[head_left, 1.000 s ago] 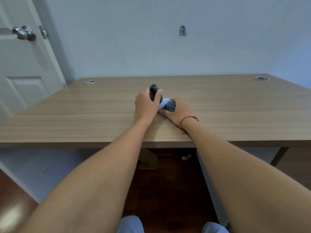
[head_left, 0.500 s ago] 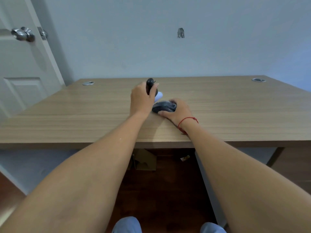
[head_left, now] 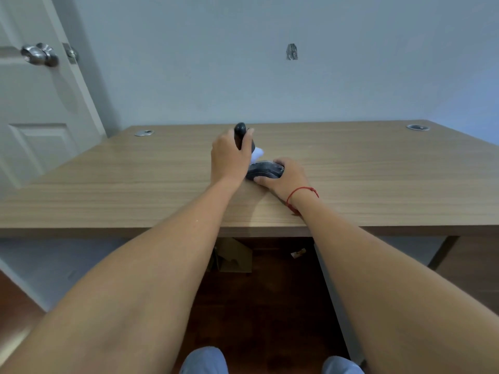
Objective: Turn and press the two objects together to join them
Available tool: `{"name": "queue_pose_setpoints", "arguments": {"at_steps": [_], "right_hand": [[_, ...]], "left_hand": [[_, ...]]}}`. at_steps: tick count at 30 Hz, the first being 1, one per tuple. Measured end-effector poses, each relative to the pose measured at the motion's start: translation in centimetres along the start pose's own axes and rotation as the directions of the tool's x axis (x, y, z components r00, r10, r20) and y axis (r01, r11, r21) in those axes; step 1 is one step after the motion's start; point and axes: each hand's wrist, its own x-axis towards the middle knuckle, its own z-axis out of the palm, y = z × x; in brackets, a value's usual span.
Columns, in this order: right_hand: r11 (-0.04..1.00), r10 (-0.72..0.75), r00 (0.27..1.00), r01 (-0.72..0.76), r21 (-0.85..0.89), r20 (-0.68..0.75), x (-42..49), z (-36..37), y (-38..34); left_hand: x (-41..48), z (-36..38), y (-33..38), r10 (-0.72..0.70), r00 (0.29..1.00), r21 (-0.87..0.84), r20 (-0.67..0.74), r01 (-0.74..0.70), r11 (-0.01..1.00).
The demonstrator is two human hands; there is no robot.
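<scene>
While the left hand (head_left: 229, 157) grips a black handle (head_left: 239, 132), the right hand (head_left: 286, 176) clasps a dark disc (head_left: 263, 170).

The bench (head_left: 378, 179) lay bare to the left and to the right of both hands, so a hand could pass freely over the wood on either side. In the middle, the left hand (head_left: 229, 157) with its upright dark handle (head_left: 240, 134) and the right hand (head_left: 287, 175) on the flat dark disc (head_left: 266, 170) stood close together, with almost no gap between them. Behind them the wall (head_left: 270, 90) closed the far edge. Two round metal grommets (head_left: 144, 133) sat flat near the far corners. The white door (head_left: 40, 103) stood at the left.
</scene>
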Motion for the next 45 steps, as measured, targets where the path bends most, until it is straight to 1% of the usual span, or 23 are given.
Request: {"name": "queue_pose_setpoints", "arguments": {"at_steps": [2,4,6,9,11,13,17,19,21,23,25,28,30,32,34,36,38,41,43,45], "right_hand": [[1.000,0.004,1.000,-0.004,-0.004,-0.006,-0.1,0.1,-0.1],[1.000,0.009,1.000,-0.009,-0.002,-0.015,-0.2,0.1,-0.2],[1.000,0.004,1.000,-0.004,-0.012,-0.031,-0.3,0.1,-0.3],[0.999,-0.001,0.999,0.000,-0.042,-0.039,-0.6,-0.1,-0.5],[0.999,-0.002,1.000,0.001,-0.047,-0.029,-0.7,-0.2,-0.6],[0.999,-0.004,0.999,0.002,-0.051,-0.032,-0.8,-0.2,-0.6],[0.998,0.000,0.999,-0.004,-0.064,-0.051,-0.6,-0.1,-0.5],[0.997,-0.001,0.999,-0.003,-0.076,-0.051,-0.7,-0.1,-0.6],[0.997,0.003,0.998,-0.007,-0.074,-0.060,-1.0,-0.3,-0.8],[0.998,0.009,0.997,-0.013,-0.054,-0.075,-1.2,-0.4,-0.9],[0.999,0.023,0.996,-0.025,-0.029,-0.081,-1.4,-0.3,-1.0],[0.999,0.045,0.997,-0.045,0.000,-0.058,-1.5,-0.3,-1.2],[0.999,0.052,0.997,-0.052,0.010,-0.054,-1.6,-0.5,-1.0],[0.999,0.052,0.997,-0.051,0.011,-0.058,-1.7,-0.5,-0.9],[0.999,0.051,0.997,-0.051,0.012,-0.058,-1.6,-0.5,-0.8],[0.999,0.052,0.997,-0.052,-0.003,-0.053,-1.5,-0.4,-0.8],[0.999,0.050,0.997,-0.051,-0.019,-0.052,-1.5,-0.3,-0.8],[0.999,0.052,0.997,-0.053,-0.009,-0.061,-1.5,-0.3,-0.8],[0.998,0.058,0.996,-0.059,-0.018,-0.070,-1.5,-0.4,-0.9],[0.997,0.061,0.995,-0.064,-0.037,-0.072,-1.5,-0.4,-1.0]], "left_hand": [[-0.5,0.7,0.6,0.027,1.000,-0.029,0.015,-0.027,0.999],[-1.2,1.8,0.0,0.045,0.998,0.034,0.052,-0.047,0.998],[-1.5,2.1,-0.8,0.018,0.999,0.091,0.029,-0.021,0.996],[-1.0,1.3,-1.3,0.002,0.999,0.224,0.052,-0.014,0.974],[-0.9,0.5,-2.0,-0.008,0.998,0.276,0.058,-0.009,0.961],[-1.1,-0.2,-2.7,0.012,0.999,0.247,0.037,-0.021,0.969],[-0.8,-0.3,-1.5,0.037,0.999,0.029,-0.013,-0.037,0.999],[-0.7,0.1,-0.7,0.037,0.999,-0.022,-0.025,-0.037,0.999],[-1.3,1.0,-0.9,0.017,1.000,-0.014,0.004,-0.017,1.000],[-1.8,1.6,-1.2,-0.068,0.998,-0.002,0.006,0.068,0.998],[-1.8,1.6,-1.1,-0.117,0.993,0.076,0.004,0.116,0.990],[-0.9,1.1,-1.1,-0.138,0.988,0.219,0.071,0.120,0.968],[-0.7,0.7,-1.6,-0.159,0.983,0.256,0.089,0.132,0.958],[-0.9,0.4,-2.1,-0.116,0.989,0.234,0.096,0.091,0.968],[-0.9,0.1,-1.7,-0.048,0.995,0.144,0.085,0.036,0.989],[-0.7,0.0,-0.9,-0.012,0.999,0.019,0.047,0.011,1.000],[-0.6,0.2,-0.2,0.018,0.999,-0.029,0.039,-0.017,0.999],[-1.2,1.0,-0.4,0.047,0.994,0.079,0.101,-0.055,0.995],[-1.5,1.1,-1.1,0.016,0.996,0.170,0.089,-0.031,0.985],[-1.4,0.9,-1.9,-0.012,0.994,0.271,0.106,-0.018,0.962]]}}
